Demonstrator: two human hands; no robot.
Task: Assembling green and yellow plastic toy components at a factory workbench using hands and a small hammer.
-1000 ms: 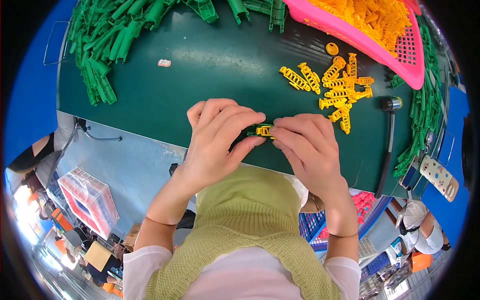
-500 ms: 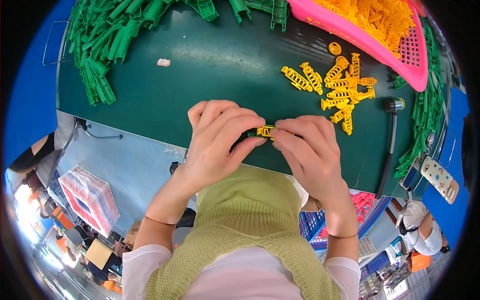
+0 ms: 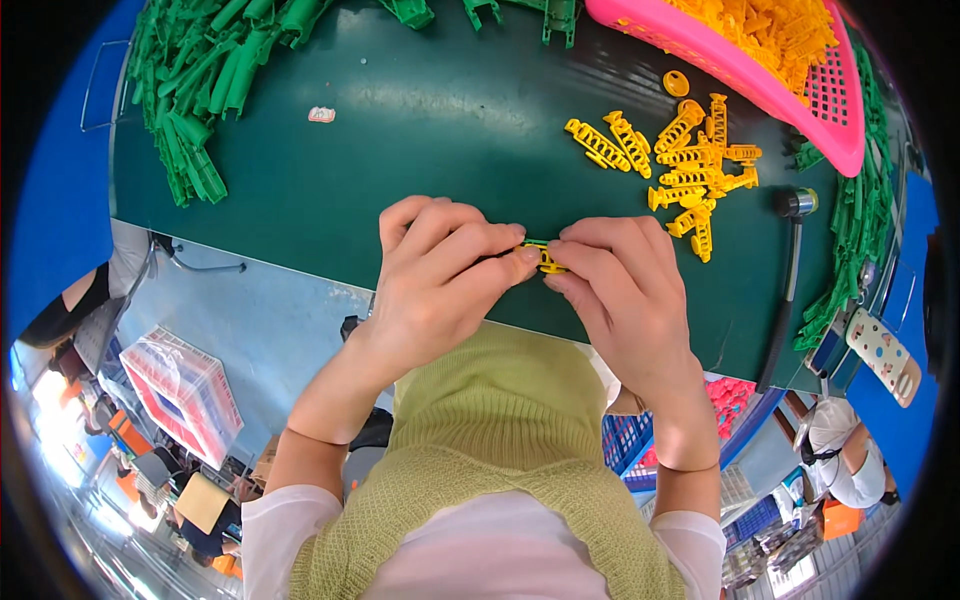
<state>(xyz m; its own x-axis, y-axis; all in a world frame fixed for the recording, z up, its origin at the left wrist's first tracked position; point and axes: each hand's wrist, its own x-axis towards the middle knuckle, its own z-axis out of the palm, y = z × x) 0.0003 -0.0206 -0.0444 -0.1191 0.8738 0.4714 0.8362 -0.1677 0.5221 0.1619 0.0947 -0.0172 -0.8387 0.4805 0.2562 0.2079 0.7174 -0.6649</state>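
Note:
Near the table's front edge, my left hand (image 3: 440, 268) and my right hand (image 3: 632, 285) meet fingertip to fingertip. Pinched between them is a small yellow plastic piece (image 3: 550, 262) set against a green plastic part (image 3: 537, 242). The left thumb presses on the yellow piece, and the right thumb and fingers close on its other end. My fingers cover most of both parts. Beyond my right hand lies a loose group of yellow ladder-like plastic pieces (image 3: 690, 178).
A pink basket (image 3: 848, 150) full of yellow pieces stands at the far right. Green plastic parts (image 3: 240, 75) are heaped at the far left, with more along the right edge (image 3: 850, 280). A hammer (image 3: 790, 280) and a spotted phone case (image 3: 882, 355) lie right.
My left thumb has shifted up and right onto the yellow piece, so less of both parts shows. The hands stay in nearly the same place.

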